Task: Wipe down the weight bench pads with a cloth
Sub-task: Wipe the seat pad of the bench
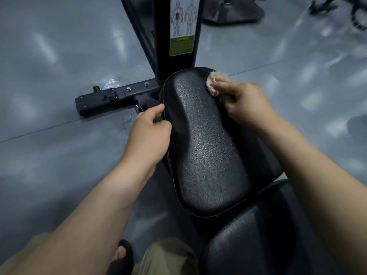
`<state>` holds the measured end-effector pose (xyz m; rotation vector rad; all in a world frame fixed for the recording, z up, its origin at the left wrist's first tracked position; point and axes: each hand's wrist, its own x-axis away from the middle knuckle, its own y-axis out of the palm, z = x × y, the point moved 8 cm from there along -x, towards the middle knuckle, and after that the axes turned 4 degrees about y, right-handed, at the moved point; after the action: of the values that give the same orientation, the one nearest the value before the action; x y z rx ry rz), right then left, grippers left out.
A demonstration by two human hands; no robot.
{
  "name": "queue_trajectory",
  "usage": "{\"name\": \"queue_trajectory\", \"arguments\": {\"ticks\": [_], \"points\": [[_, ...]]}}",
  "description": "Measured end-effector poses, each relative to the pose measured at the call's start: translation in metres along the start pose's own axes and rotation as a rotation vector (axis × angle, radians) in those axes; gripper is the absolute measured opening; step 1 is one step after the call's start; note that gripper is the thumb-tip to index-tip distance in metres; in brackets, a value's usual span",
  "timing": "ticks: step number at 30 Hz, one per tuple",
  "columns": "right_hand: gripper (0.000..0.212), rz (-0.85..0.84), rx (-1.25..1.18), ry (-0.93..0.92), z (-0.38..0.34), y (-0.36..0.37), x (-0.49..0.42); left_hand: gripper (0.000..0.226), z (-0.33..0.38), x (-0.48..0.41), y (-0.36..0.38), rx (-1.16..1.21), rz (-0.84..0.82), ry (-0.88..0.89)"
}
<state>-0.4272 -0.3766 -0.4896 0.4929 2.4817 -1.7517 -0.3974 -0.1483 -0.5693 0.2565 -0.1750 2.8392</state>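
A black textured seat pad (204, 143) of a weight bench fills the middle of the view, and a second black pad (254, 241) lies below it at the lower right. My right hand (246, 104) grips a small beige cloth (213, 82) against the far right corner of the seat pad. My left hand (151, 132) holds the pad's left edge, thumb on top and fingers curled under the rim.
The black upright frame (178, 36) with a muscle-diagram sticker (183, 24) rises behind the pad. A black floor bar (115, 96) sticks out to the left. Glossy grey floor surrounds the bench. Other equipment bases (234, 12) stand at the far right. My sandalled foot (123, 257) is below.
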Motion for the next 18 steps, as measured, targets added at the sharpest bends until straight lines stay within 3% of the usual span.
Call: {"name": "queue_trajectory", "arguments": {"ticks": [9,18], "points": [[0.032,0.012,-0.042,-0.021,-0.018,0.014,-0.056,0.066,-0.007,-0.004,-0.005,-0.064,0.011,0.032],[0.040,-0.030,0.053,-0.256,-0.048,0.008,0.018,0.058,-0.003,-0.007,-0.005,-0.052,-0.012,0.022]]}}
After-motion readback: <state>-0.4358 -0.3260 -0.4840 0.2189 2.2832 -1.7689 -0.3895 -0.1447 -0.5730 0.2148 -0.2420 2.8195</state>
